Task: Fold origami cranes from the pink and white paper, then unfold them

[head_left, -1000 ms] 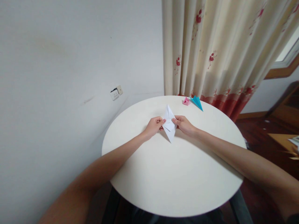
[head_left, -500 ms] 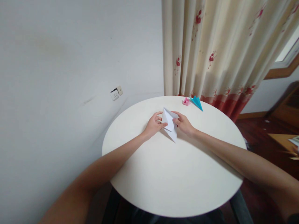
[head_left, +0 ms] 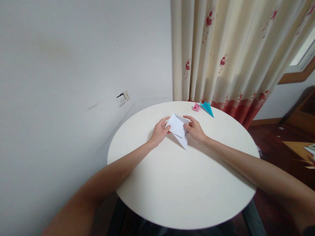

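Between the two hands, on the far half of the round tabletop (head_left: 182, 193), lies a white folded paper (head_left: 179, 129). Left hand (head_left: 159, 131) pinches its left corner; right hand (head_left: 195, 129) grips its right edge, fingers curled over the top flap. Judging by its shape, the sheet is partway through: several folds are made, a flap is turned down over a pointed tail nearest the person, and more creasing seems left. Beyond the right hand, well apart, sit a pink paper boat (head_left: 196, 107) and a blue paper plane (head_left: 207, 108), both apparently finished
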Tool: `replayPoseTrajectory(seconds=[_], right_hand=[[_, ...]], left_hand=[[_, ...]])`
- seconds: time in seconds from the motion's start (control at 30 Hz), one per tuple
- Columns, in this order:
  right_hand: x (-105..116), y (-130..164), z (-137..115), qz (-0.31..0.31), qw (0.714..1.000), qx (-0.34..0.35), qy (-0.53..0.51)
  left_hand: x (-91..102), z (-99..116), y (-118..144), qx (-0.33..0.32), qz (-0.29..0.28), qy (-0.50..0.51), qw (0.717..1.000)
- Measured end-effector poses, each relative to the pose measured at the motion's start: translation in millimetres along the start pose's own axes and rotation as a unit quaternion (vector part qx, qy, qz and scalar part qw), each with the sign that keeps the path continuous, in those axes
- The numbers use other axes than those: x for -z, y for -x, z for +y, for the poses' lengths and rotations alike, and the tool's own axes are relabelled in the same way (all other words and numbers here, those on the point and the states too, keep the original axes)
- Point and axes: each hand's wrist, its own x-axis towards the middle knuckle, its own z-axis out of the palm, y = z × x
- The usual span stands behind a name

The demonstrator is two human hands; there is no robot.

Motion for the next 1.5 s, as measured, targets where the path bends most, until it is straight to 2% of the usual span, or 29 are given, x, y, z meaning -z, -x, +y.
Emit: replayPoseTrajectory(seconds=[0.13, 0.4, 0.63, 0.73, 0.93, 1.0, 1.1, 1.2, 1.3, 1.4, 1.5], right_hand=[[0.8, -1.0, 1.2, 0.015, 0.999, 0.02, 0.026], [0.6, 0.5, -0.3, 0.034, 0.998, 0.008, 0.049], [0.3, 0.2, 1.6, 0.029, 0.999, 0.013, 0.032], [0.0, 2.5, 0.6, 0.031, 0.999, 0.013, 0.015], [3.1, 2.0, 0.0, 0.005, 0.998, 0.056, 0.019], [4.0, -0.8, 1.5, 0.018, 0.999, 0.044, 0.015], [5.9, -6.0, 6.4, 0.049, 0.998, 0.026, 0.011], [8.8, -10.8, 11.6, 0.083, 0.997, 0.007, -0.001], [11.3, -13.7, 13.8, 0.108, 0.994, -0.011, -0.022], [13.4, -15.6, 13.8, 0.096, 0.994, -0.028, -0.048], [18.2, -18.3, 15.2, 0.041, 0.998, -0.025, -0.047]], left_hand=[[0.8, -0.9, 0.4, -0.005, -0.006, -0.007, 1.0], [2.2, -5.4, -1.4, 0.001, 0.014, 0.001, 1.0], [1.7, -7.6, -1.5, 0.052, -0.015, -0.024, 0.998], [2.2, -7.4, -1.8, 0.052, -0.013, -0.023, 0.998], [4.6, -7.9, -4.4, 0.049, 0.002, 0.001, 0.999], [7.7, -8.0, -5.7, 0.038, -0.005, 0.008, 0.999], [15.2, -7.1, -7.7, 0.02, -0.049, -0.001, 0.999], [22.9, -5.7, -8.9, -0.015, -0.105, -0.052, 0.993], [27.1, -5.6, -9.5, -0.071, -0.134, -0.1, 0.983], [28.3, -7.9, -10.2, -0.097, -0.135, -0.127, 0.978], [29.5, -11.8, -11.3, -0.104, -0.122, -0.166, 0.973]])
